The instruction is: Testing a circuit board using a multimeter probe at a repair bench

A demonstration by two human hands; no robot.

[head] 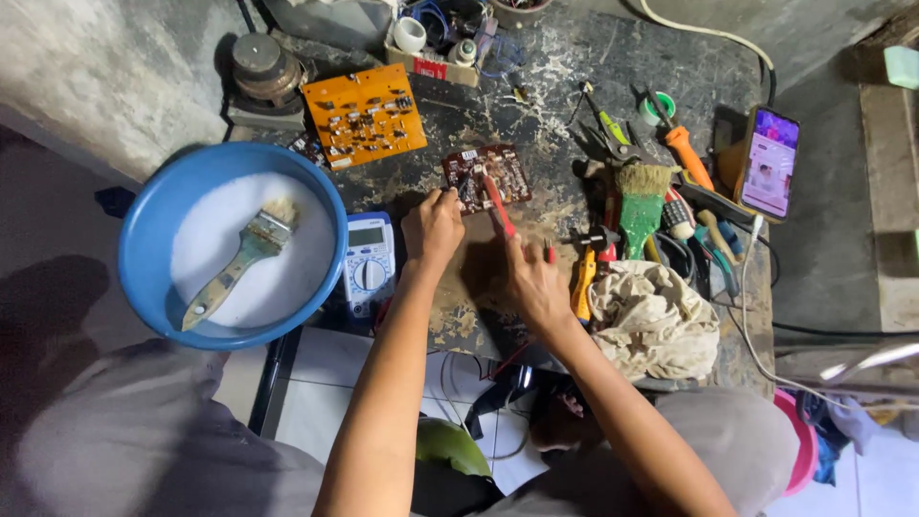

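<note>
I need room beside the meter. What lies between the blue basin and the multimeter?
Nothing: in the head view the blue basin rim meets the multimeter with no gap showing between them.

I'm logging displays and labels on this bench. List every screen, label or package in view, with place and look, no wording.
Phone: propped at the bench's right edge, tall lit screen in pink and purple.
Multimeter: beside the blue basin, left of the left hand; blue body, small grey display, round dial.
White sticker: top edge of the dark red circuit board; small rectangle.
Red label: front of the parts tray at the bench's back.
</note>
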